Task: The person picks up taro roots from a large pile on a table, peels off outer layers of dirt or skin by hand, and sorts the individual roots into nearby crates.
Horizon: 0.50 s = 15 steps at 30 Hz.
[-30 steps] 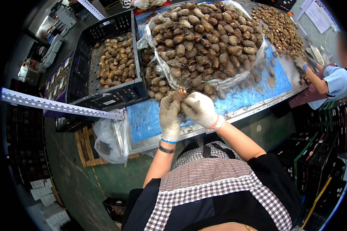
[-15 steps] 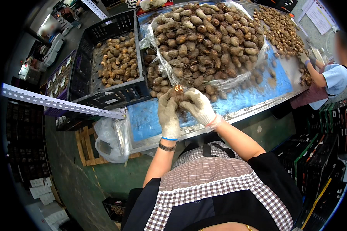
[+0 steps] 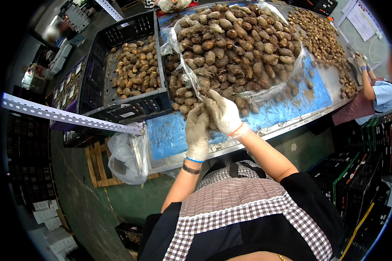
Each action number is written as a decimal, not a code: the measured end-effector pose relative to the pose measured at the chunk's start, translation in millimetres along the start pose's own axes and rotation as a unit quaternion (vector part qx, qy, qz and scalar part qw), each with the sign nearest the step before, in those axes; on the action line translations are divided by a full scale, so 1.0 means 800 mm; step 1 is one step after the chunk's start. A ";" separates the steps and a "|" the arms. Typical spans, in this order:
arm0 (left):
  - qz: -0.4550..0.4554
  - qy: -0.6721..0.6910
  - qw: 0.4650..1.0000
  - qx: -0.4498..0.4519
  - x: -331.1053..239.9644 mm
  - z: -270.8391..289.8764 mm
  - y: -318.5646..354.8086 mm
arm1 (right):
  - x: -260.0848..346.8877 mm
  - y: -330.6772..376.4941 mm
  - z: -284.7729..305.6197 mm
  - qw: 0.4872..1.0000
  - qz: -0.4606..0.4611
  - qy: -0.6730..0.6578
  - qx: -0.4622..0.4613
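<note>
- Left hand (image 3: 197,135) and right hand (image 3: 223,114), both gloved, are pressed together over one brown bulb (image 3: 203,105) at the near edge of the bulb heap (image 3: 231,48); the grip itself is hidden.
- Tugging there risks loosening the heap, so bulbs could roll across the blue table sheet (image 3: 287,108).
- The torn clear plastic liner (image 3: 183,61) may snag the gloves.

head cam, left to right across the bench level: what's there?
Black crate of brown bulbs → heaped bulb pile on clear plastic → spread of loose bulbs → a co-worker's blue sleeve.
</note>
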<state>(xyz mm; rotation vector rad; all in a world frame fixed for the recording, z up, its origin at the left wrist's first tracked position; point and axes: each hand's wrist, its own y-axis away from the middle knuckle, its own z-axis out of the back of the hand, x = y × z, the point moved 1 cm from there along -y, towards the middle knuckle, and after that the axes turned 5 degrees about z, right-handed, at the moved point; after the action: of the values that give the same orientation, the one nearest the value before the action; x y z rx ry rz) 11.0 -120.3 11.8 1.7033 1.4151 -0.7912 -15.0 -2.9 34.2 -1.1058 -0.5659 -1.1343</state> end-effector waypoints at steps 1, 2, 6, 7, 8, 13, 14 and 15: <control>0.035 0.069 0.997 0.023 -0.006 -0.004 0.001 | 0.005 -0.002 0.004 0.999 0.027 0.029 0.001; 0.074 0.118 0.988 0.070 -0.009 0.003 0.000 | 0.002 -0.001 0.004 0.999 0.047 0.024 0.006; 0.158 0.237 0.948 0.143 -0.005 0.037 0.001 | -0.013 0.006 0.000 0.996 0.065 -0.049 0.032; 0.170 0.290 0.924 0.181 -0.007 0.040 -0.003 | -0.002 0.007 -0.001 0.994 0.030 -0.106 0.024; 0.181 0.342 0.896 0.218 -0.009 0.041 -0.005 | 0.004 0.008 -0.002 0.987 -0.005 -0.162 0.016; 0.154 0.278 0.929 0.187 -0.012 0.037 -0.001 | 0.009 0.015 -0.004 0.944 -0.114 -0.307 -0.035; 0.158 0.274 0.931 0.182 -0.013 0.037 -0.001 | 0.015 0.012 -0.004 0.961 -0.086 -0.264 -0.019; 0.163 0.269 0.933 0.178 -0.013 0.036 -0.001 | 0.019 0.011 -0.005 0.974 -0.059 -0.219 -0.002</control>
<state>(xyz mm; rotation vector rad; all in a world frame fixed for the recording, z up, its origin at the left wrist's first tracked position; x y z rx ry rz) 8.9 -150.3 5.5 2.4992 1.3197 -0.4212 -2.1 -12.9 41.8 -1.3506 -0.9838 -0.9921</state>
